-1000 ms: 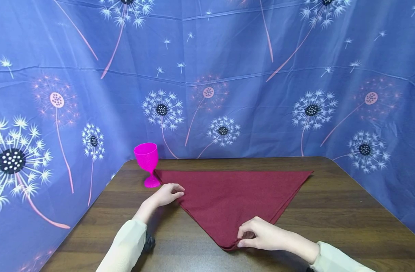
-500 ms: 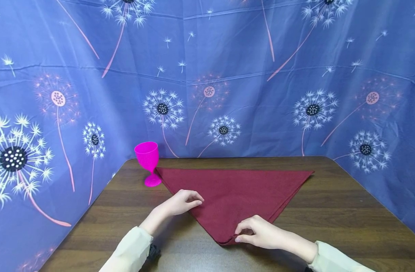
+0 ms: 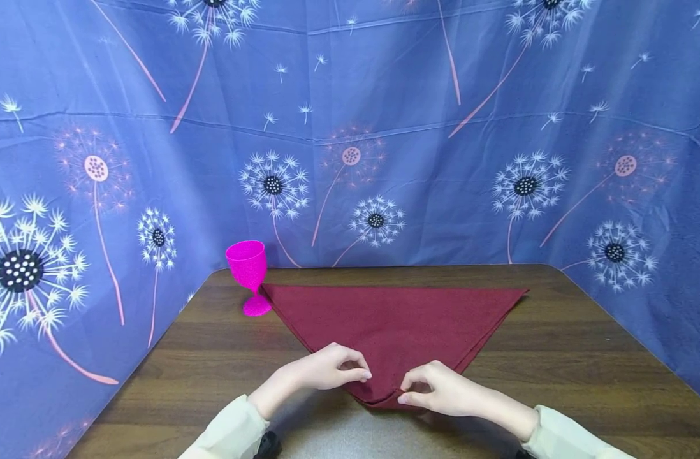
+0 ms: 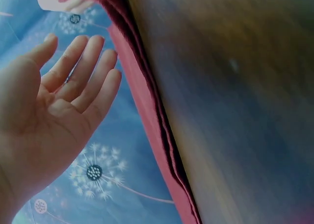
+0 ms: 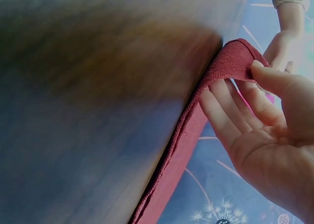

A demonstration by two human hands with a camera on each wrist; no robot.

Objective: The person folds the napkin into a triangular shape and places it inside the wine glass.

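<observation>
A dark red cloth (image 3: 396,325), folded into a triangle, lies with its long side toward the back and its corner toward the person. Near that corner my right hand (image 3: 447,390) pinches the edge, thumb against fingers; in the right wrist view the edge is lifted and curls over the fingers of the right hand (image 5: 265,121). My left hand (image 3: 327,368) hovers over the cloth's left front part, fingers loosely bent. From the left wrist, the left hand (image 4: 64,96) shows nothing in its palm and a gap to the cloth (image 4: 147,106).
A bright pink goblet (image 3: 249,268) stands upright at the table's back left, beside the cloth's left corner. The brown wooden table (image 3: 579,370) extends to both sides. A blue dandelion-print curtain (image 3: 430,178) hangs behind and at the sides.
My left hand has moved right and toward the person, from near the goblet to close by the right hand. The right hand keeps its pinch, and the cloth's front corner is now turned up.
</observation>
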